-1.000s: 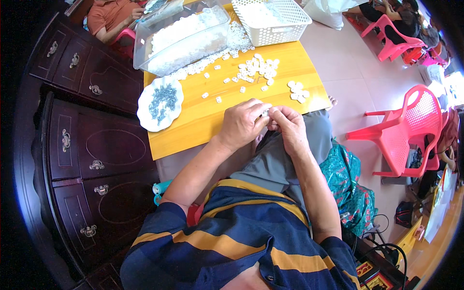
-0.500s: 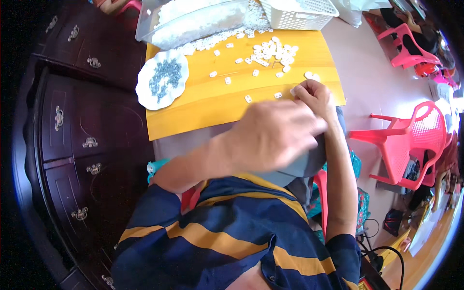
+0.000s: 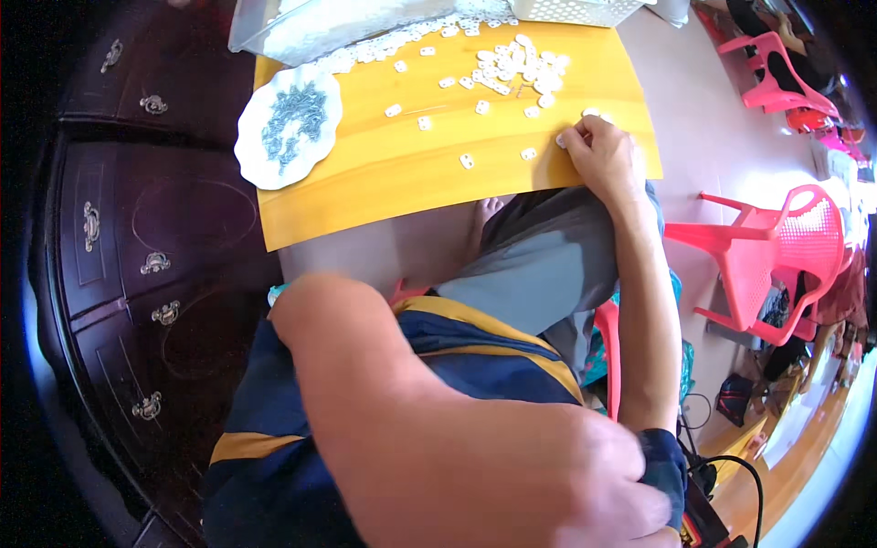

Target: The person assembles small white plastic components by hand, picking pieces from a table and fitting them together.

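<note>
My right hand [image 3: 605, 157] rests at the table's near right corner, thumb and forefinger pinched on a small white plastic piece [image 3: 561, 142]. Just beyond its knuckles lie more white round pieces [image 3: 591, 112]. Bent across my body, my left arm brings my left hand [image 3: 585, 475] close to the camera, beside my right upper arm. Its fingers are smeared by motion and their tips are hidden, so I cannot see whether it holds anything. Several small white two-holed pieces [image 3: 468, 162] are spread over the yellow table [image 3: 365, 196], with a heap of white pieces [image 3: 521, 64] farther back.
A scalloped white plate [image 3: 247, 146] of small dark metallic bits stands at the table's left. Along the back are a clear bin [image 3: 320, 32] and a white perforated basket [image 3: 585, 9]. A dark drawer cabinet [image 3: 183, 210] is on the left, a pink chair [image 3: 749, 256] on the right.
My left hand has swung from in front of the table down toward my body and right upper arm. My right hand stays at the table corner with the piece. The view has shifted slightly.
</note>
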Demonstrator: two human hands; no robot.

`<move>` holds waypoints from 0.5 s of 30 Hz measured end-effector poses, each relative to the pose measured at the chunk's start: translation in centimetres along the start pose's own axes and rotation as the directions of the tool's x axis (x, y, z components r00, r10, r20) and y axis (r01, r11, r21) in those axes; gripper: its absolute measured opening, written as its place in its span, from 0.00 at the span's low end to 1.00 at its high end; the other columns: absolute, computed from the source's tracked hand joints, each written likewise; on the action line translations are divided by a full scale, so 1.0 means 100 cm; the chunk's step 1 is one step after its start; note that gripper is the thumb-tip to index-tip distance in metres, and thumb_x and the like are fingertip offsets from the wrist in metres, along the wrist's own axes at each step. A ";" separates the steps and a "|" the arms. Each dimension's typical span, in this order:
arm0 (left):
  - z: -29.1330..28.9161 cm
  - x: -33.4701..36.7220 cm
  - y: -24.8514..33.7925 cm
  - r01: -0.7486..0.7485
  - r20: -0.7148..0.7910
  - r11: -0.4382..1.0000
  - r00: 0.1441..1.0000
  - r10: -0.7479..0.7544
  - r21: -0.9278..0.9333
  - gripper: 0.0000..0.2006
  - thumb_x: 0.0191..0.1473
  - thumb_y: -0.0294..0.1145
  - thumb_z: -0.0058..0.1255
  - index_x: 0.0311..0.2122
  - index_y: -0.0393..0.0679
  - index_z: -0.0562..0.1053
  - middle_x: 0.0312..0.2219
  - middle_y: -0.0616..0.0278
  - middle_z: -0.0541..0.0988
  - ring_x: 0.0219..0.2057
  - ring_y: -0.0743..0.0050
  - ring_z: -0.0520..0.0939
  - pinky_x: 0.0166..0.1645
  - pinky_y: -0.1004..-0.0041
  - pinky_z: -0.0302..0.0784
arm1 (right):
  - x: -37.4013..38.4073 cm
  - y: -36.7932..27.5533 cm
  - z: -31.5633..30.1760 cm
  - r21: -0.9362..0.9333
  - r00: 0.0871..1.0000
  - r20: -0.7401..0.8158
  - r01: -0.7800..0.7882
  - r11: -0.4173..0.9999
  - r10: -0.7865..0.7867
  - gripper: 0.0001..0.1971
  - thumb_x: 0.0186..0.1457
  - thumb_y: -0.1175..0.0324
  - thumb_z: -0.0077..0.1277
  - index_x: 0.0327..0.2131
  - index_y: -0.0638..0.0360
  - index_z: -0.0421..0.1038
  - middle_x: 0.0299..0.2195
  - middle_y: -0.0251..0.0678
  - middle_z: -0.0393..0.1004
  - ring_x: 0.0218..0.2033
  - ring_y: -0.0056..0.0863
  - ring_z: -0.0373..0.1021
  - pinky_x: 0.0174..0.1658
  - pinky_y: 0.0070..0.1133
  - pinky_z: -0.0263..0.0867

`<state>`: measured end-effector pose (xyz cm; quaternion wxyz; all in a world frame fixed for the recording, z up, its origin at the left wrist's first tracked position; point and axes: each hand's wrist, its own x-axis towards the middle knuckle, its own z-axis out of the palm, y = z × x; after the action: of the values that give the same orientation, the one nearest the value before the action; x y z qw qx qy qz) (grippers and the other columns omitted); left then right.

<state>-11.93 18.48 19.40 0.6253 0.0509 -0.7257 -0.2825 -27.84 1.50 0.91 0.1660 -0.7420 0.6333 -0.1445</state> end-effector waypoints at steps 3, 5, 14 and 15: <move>-0.011 -0.003 0.004 -0.014 -0.001 1.000 1.000 0.014 0.017 0.15 0.45 0.27 0.55 0.40 0.33 0.77 0.20 0.65 0.72 0.18 0.78 0.72 0.16 0.75 0.62 | 0.001 -0.009 0.001 0.023 1.000 -0.005 0.009 1.000 -0.009 0.14 0.51 0.56 0.57 0.31 0.58 0.78 0.28 0.46 0.79 0.32 0.45 0.77 0.39 0.34 0.71; -0.036 0.008 -0.003 -0.070 0.032 0.997 0.997 0.069 0.027 0.14 0.48 0.28 0.55 0.41 0.34 0.77 0.23 0.63 0.76 0.21 0.77 0.76 0.19 0.76 0.67 | 0.000 0.001 0.004 -0.014 0.999 -0.050 0.016 1.000 -0.016 0.14 0.51 0.56 0.57 0.31 0.57 0.78 0.28 0.47 0.79 0.32 0.46 0.77 0.38 0.35 0.71; -0.107 -0.079 -0.190 0.421 -0.183 0.484 0.867 -0.464 0.768 0.03 0.50 0.27 0.58 0.31 0.42 0.79 0.26 0.59 0.79 0.24 0.62 0.80 0.29 0.67 0.74 | -0.001 0.001 0.014 0.075 0.994 -0.108 0.042 0.996 -0.034 0.10 0.50 0.63 0.56 0.28 0.62 0.77 0.25 0.50 0.77 0.28 0.46 0.76 0.35 0.35 0.71; -0.109 -0.090 -0.200 0.407 -0.179 0.478 0.873 -0.453 0.778 0.03 0.50 0.27 0.58 0.31 0.42 0.79 0.26 0.59 0.79 0.24 0.62 0.80 0.29 0.67 0.74 | -0.002 0.002 0.017 0.067 0.992 -0.122 0.036 0.997 -0.028 0.10 0.50 0.64 0.56 0.28 0.63 0.76 0.24 0.50 0.77 0.27 0.46 0.76 0.34 0.35 0.71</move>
<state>-5.37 1.87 2.63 0.4252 0.4966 -0.7527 -0.0772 -27.34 1.80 -0.73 0.1503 -0.7357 0.6249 -0.2137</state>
